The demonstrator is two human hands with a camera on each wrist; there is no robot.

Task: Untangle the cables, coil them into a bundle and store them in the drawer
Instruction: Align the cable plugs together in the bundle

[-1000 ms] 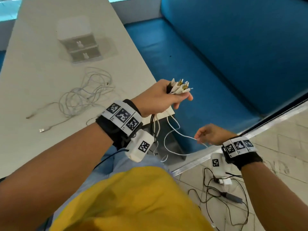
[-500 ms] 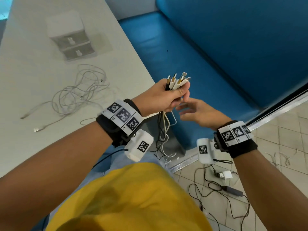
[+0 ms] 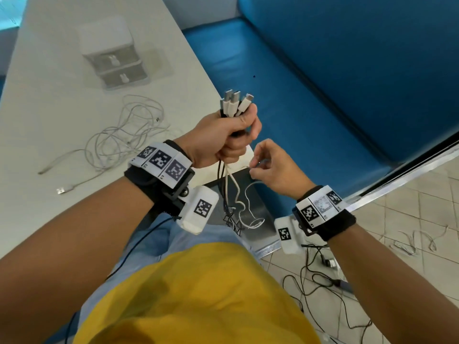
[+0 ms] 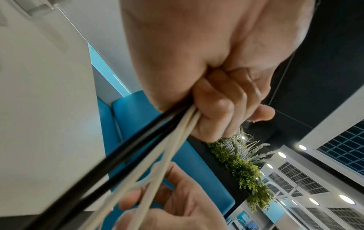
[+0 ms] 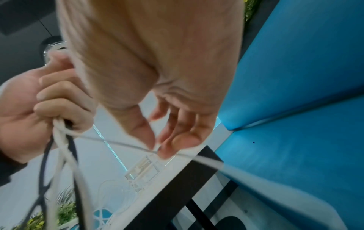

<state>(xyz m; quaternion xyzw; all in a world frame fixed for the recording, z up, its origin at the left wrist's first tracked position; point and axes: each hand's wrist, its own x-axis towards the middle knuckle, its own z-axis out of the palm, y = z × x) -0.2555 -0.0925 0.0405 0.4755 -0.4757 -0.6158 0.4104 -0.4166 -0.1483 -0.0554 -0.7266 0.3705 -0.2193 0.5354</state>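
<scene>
Fingers (image 3: 244, 121) of my left hand (image 3: 221, 137) curl tight round a bunch of white and black cables (image 3: 227, 180), plugs (image 3: 233, 101) sticking up above my fist over the table (image 3: 49, 115) corner. Thumb and forefinger of my right hand (image 3: 273, 167) pinch one thin white strand (image 5: 126, 145), blurred in the right wrist view. Below, the cables hang in a knot I cannot make out, and the small drawer box (image 3: 114, 55) sits far back, both drawers closed.

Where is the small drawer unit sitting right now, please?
In the head view, the drawer unit stands at the far left of the white table, beyond the loose white cables.
</scene>
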